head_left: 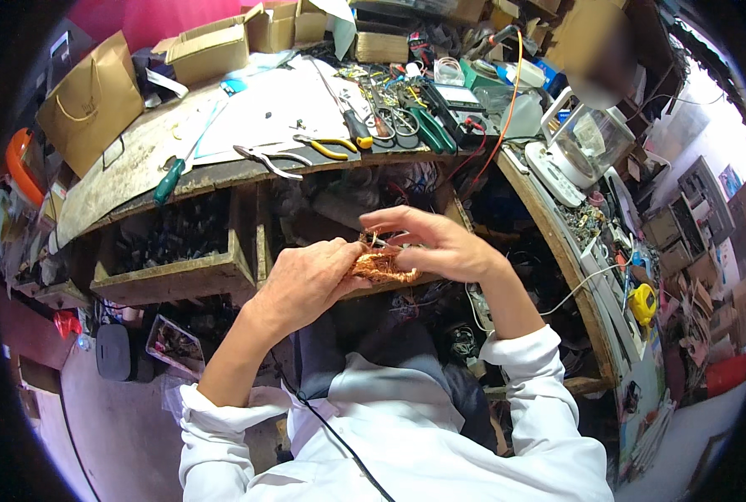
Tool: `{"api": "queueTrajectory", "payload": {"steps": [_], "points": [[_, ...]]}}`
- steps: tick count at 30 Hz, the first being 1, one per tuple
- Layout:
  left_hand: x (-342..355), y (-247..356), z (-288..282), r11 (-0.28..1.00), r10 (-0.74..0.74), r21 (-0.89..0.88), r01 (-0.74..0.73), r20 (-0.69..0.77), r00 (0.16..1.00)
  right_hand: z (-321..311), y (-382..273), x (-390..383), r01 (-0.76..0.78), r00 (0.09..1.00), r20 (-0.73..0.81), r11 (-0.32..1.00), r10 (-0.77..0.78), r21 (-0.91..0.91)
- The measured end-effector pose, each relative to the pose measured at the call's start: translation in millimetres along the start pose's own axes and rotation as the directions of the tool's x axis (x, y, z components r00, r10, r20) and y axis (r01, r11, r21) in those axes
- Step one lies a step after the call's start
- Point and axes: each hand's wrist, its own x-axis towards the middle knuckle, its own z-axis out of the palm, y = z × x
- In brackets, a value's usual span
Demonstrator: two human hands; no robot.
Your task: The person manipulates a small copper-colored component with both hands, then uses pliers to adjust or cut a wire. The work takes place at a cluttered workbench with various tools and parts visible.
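Note:
My left hand (306, 280) is closed on a coil of copper wire (374, 269) held over my lap, at the front of an open drawer space. My right hand (452, 251) reaches round the coil from the right, index finger arched over it and other fingers curled onto the copper; a small part at the coil's top is partly hidden by the fingers. Beyond them, on the bench, lie diagonal pliers (268, 159), yellow-handled pliers (331, 146) and screwdrivers (169, 180) on white sheets (247, 113).
A wooden drawer (172, 284) with dark items juts out at left. A paper bag (97, 100) and cardboard boxes (205, 54) line the back. At right are a white appliance (574, 159), a yellow tape measure (642, 303), cables and scattered clutter along the bench edge (582, 301).

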Motion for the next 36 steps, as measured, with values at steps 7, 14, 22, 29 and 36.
{"api": "queueTrajectory", "payload": {"steps": [7,14,22,29,36], "points": [[-8,2,-4,0.961,-0.169,-0.223,0.162,-0.014,0.986,33,-4,2,0.18,0.962,-0.057,0.776,-0.267,-0.604],[-2,11,-7,0.908,-0.223,-0.349,0.231,0.062,0.973,42,16,12,0.147,0.879,-0.336,0.864,-0.337,-0.481],[-5,16,13,0.991,-0.122,0.046,0.123,-0.024,0.992,42,22,15,-0.057,0.936,-0.353,0.99,0.007,-0.131],[-10,-2,12,0.956,-0.142,-0.234,0.175,0.153,0.978,26,19,15,0.017,0.965,-0.24,0.941,-0.104,-0.337],[-9,-8,17,0.9,-0.162,-0.376,0.22,0.18,0.97,25,22,17,0.068,0.971,-0.187,0.921,-0.149,-0.383]]}}
